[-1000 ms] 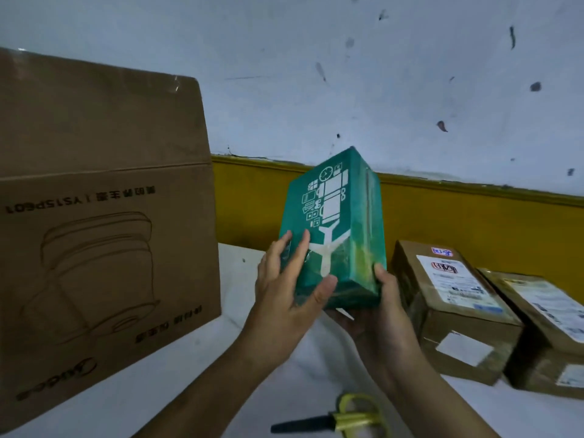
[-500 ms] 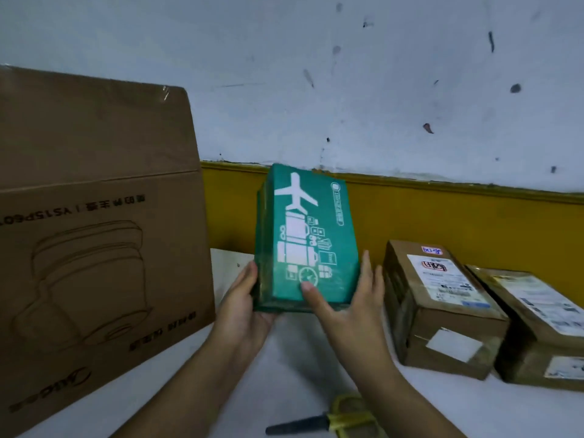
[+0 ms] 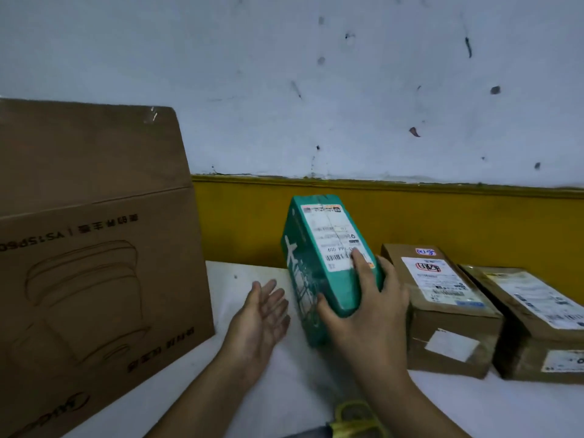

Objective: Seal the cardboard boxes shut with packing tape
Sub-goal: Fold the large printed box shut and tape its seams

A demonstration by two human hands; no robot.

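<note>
Your right hand (image 3: 369, 314) grips the near end of the green box (image 3: 328, 267): thumb on the left printed face, fingers curled over the top onto the white label. The box is tilted, label face up and toward the right, far end raised. Its near lower corner is down at the white table (image 3: 246, 276); contact cannot be confirmed. Your left hand (image 3: 262, 311) is open, palm turned toward the box, fingers straight, holding nothing. It is just beside the box's left face, with a narrow gap showing. A large brown carton (image 3: 94, 263) stands upright to the left, its print upside down, and walls off that whole side. A brown parcel (image 3: 442, 305) with a shipping label lies just beside the green box on the right, partly hidden behind your right hand. A second parcel (image 3: 537, 320) lies against it, farther right. Scissors (image 3: 343, 426) with yellow handles lie at the bottom edge, mostly covered by your right forearm. Behind the table, a yellow band (image 3: 410, 216) runs below a stained white wall.
</note>
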